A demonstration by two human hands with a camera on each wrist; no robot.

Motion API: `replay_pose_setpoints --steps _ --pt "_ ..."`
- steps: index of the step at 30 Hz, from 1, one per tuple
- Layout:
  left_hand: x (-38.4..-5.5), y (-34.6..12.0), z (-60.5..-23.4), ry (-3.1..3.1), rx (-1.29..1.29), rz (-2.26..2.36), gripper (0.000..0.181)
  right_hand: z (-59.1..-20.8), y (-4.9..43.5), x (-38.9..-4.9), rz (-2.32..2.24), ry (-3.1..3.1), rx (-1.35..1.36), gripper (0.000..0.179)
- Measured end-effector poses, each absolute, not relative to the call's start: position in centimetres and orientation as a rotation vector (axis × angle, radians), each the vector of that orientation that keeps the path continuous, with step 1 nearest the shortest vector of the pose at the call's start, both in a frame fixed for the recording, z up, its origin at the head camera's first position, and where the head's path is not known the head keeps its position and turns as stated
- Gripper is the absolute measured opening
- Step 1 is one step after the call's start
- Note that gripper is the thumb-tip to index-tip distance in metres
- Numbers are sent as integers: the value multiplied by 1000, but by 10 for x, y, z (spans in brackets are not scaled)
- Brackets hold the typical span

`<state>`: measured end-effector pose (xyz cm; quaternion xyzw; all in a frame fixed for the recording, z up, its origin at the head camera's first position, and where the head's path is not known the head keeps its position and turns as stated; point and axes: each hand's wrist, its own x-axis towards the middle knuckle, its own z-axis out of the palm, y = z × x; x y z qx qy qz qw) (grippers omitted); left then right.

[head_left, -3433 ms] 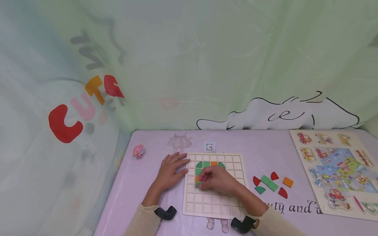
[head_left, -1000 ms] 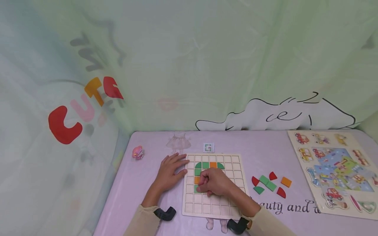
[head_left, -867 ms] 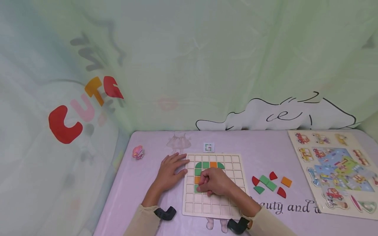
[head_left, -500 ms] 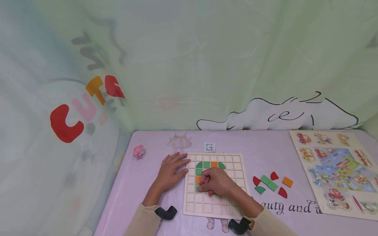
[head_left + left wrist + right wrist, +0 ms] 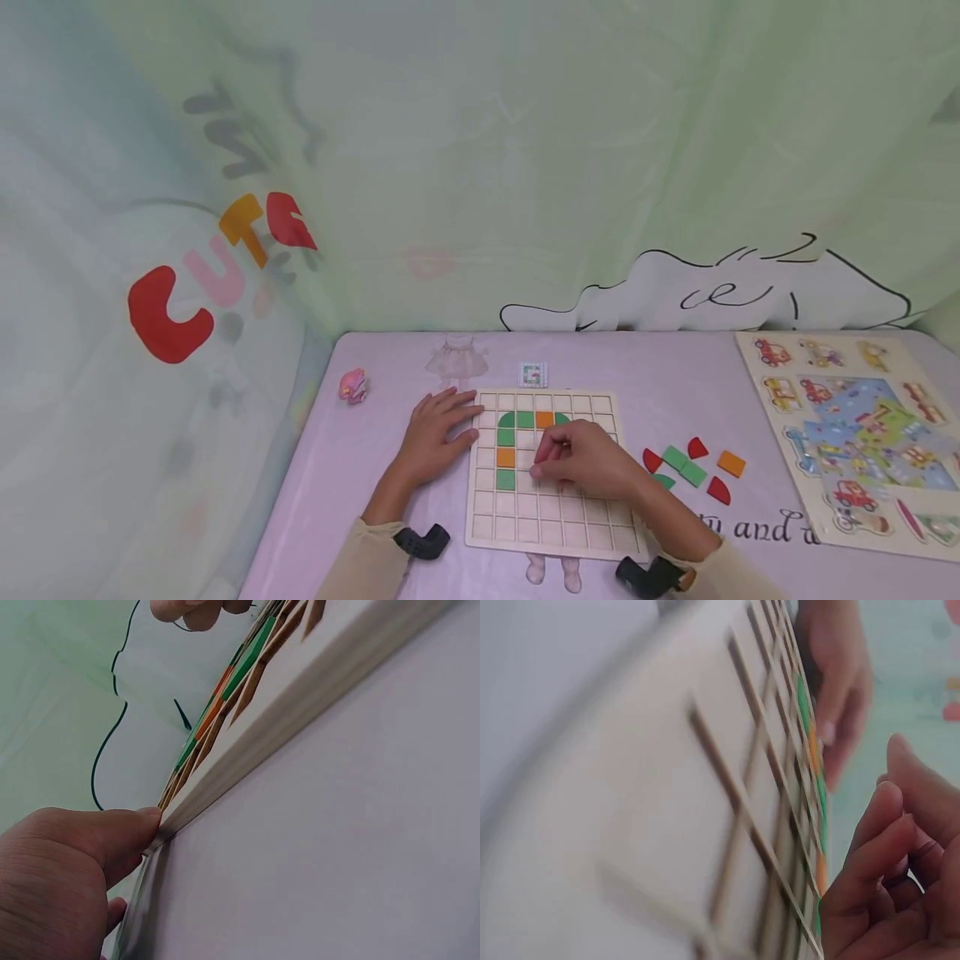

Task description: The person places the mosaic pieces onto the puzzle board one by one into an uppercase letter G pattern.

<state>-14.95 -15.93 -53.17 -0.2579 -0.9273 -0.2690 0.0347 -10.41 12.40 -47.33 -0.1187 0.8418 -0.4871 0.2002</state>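
- Hanging behind the back edge of the desk (image 5: 660, 375), a pale green sheet (image 5: 525, 167) bears a black-outlined white shape along its lower part.
- The desk is lilac, with printed lettering toward the right.
- A picture board (image 5: 900, 358) with vehicles on it lies near the desk's back right corner.
- The wooden grid board (image 5: 528, 530) lies flat on the desk, well apart from the back left corner.
- The right hand (image 5: 585, 457) is over the grid board, released: its fingers bend loosely, thumb tip near the index fingertip. Whether it touches the board I cannot tell.
- The left hand (image 5: 433, 437) rests at the grid board's left edge near the back left corner, fingers spread and gripping nothing; its thumb touches the rim.
- A pink figure (image 5: 352, 386) sits near the desk's left edge, toward the back left corner.
- A small patterned card (image 5: 532, 375) lies just beyond the grid board's back edge.
- Loose tiles (image 5: 693, 473), red, green and orange, lie off the grid board's right edge; the right arm partly hides one green piece.
- Set tiles (image 5: 506, 457) fill second-column cells from the second row to the fifth: green, green, orange, green. Along the second row run green, green, orange and a half-hidden green.
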Motion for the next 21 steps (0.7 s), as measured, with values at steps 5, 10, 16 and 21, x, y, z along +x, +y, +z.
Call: replay_pose_setpoints --steps 5,10,16,21 --pt "-149 -160 -533 -2848 -780 -820 41 -459 151 -105 -1298 2473 -294 16" --pt "-148 -160 -535 -2837 -778 -823 40 -449 180 -103 -1211 2575 -222 11" --pt "-149 -159 -535 -2840 -772 -821 40 -450 214 -101 -1066 2706 -217 14" --pt "-149 -159 -535 -2835 -777 -825 40 -454 233 -100 -944 2794 -205 18"
